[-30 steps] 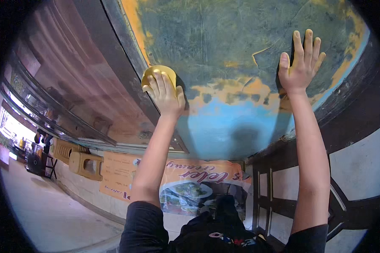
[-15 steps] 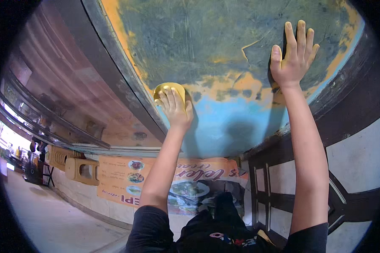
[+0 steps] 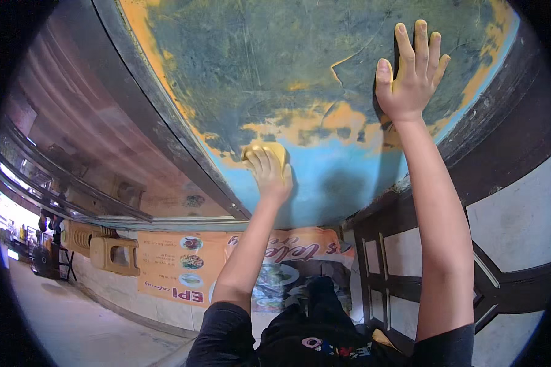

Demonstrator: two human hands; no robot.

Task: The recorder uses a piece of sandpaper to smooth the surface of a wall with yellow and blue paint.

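A large wall panel spreads in front of me, its surface worn to dark grey-green with orange patches and a pale blue lower band. My left hand presses a curved yellow sheet, which looks like sandpaper, against the panel at the lower left, where orange meets blue. The fingers lie over the sheet and hold it to the surface. Higher up on the right, my right hand rests flat on the dark area with its fingers spread, holding nothing. Yellowish dust coats its fingertips.
A dark frame borders the panel on the left, beside a glossy reddish surface. Below are an orange printed banner on the floor and tan plastic stools. Dark woodwork with pale insets stands at the right.
My left hand has slid the yellow sheet rightward and slightly down along the panel. The right hand keeps its place on the panel, while the whole view has shifted a little.
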